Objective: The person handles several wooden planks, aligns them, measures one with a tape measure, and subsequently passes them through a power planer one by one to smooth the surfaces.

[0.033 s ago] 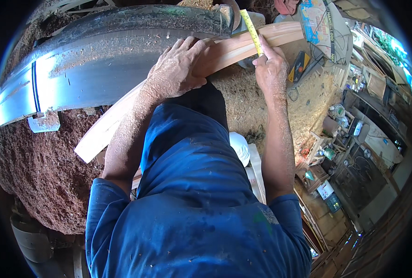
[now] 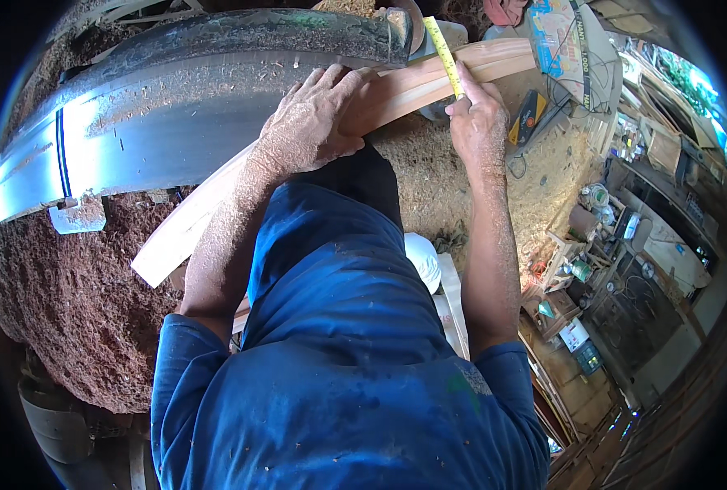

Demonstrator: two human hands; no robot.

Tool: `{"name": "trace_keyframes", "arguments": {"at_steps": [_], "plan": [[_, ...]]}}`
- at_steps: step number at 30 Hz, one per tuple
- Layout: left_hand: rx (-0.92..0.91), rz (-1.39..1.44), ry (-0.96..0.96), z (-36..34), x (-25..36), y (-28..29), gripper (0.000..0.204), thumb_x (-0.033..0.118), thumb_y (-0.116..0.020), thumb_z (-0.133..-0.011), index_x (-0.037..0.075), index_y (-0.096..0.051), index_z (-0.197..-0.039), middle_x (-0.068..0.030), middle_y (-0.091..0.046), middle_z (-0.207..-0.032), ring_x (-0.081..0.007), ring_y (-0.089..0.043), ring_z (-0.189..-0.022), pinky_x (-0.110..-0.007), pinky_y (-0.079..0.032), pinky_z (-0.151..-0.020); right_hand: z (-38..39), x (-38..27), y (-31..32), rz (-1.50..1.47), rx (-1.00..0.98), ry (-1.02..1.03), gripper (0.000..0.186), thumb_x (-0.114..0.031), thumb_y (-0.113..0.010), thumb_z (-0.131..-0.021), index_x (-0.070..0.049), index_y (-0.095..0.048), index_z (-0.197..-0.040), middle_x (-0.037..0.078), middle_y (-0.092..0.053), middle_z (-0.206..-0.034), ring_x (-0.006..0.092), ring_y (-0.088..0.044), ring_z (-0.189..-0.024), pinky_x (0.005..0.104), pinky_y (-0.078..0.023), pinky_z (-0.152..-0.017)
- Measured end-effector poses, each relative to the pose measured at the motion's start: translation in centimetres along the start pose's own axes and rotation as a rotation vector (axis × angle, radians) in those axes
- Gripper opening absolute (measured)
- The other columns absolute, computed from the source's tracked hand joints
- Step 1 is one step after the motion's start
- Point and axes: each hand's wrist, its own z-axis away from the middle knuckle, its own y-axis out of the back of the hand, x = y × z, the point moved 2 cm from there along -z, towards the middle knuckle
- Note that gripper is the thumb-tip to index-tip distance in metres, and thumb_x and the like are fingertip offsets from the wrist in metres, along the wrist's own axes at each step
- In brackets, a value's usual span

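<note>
While both forearms reach up from the lower edge, the scene reads so:

Left hand [image 2: 314, 114]: palm down, fingers spread and flat on the moulding [image 2: 396, 90], pressing it, not clenched round it.

Right hand [image 2: 478, 122]: raised beside the moulding's near edge, thumb and fingers pinching the tape [image 2: 445, 53], which runs up across the wood.

Moulding: long, pale, grooved strip lying aslant from lower left to upper right, partly on the table [image 2: 159, 131], its lower end out over the sawdust [image 2: 61, 294].

Table: grey metal, dusted with shavings, with a dark raised edge behind.

Arms: bare, powdered with dust; blue sleeves and shirt below.

Containers: small wooden boxes and tins on the floor at right, well apart from the hands; contents too small to tell.
</note>
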Motion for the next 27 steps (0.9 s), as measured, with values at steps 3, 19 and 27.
{"name": "trace_keyframes", "arguments": {"at_steps": [3,19,27], "plan": [[0.001,0.002,-0.009,0.01,-0.07,-0.04,0.087,0.019,-0.084,-0.069,0.011,-0.042,-0.144,-0.0166,-0.05,-0.131,-0.0394,-0.048,-0.126,-0.049,-0.043,-0.107,-0.04,0.05,0.0,0.024,-0.017,-0.031,0.053,0.002,-0.05,-0.086,-0.011,-0.063,-0.136,0.021,-0.062,-0.099,0.0245,-0.069,-0.072,0.0364,-0.056,-0.076],[0.0,-0.031,0.017,0.01,0.01,-0.16,0.09,0.017,-0.086,-0.067,0.012,-0.041,-0.145,-0.0162,-0.051,-0.13,-0.0396,-0.049,-0.126,-0.049,-0.043,-0.106,-0.23,-0.68,0.26,0.011,-0.009,-0.05,0.048,0.001,-0.056,-0.083,-0.005,-0.065,-0.13,0.026,-0.062,-0.096,0.0424,-0.065,-0.089,0.0457,-0.053,-0.083],[-0.018,0.017,0.015,-0.06,0.11,0.05,0.092,0.021,-0.086,-0.068,0.013,-0.039,-0.147,-0.0175,-0.05,-0.132,-0.0405,-0.048,-0.127,-0.05,-0.043,-0.106,-0.21,-0.33,0.01,-0.029,-0.012,-0.073,0.048,0.001,-0.056,-0.083,-0.004,-0.065,-0.129,0.025,-0.061,-0.095,0.0425,-0.065,-0.088,0.0459,-0.053,-0.082]]}}
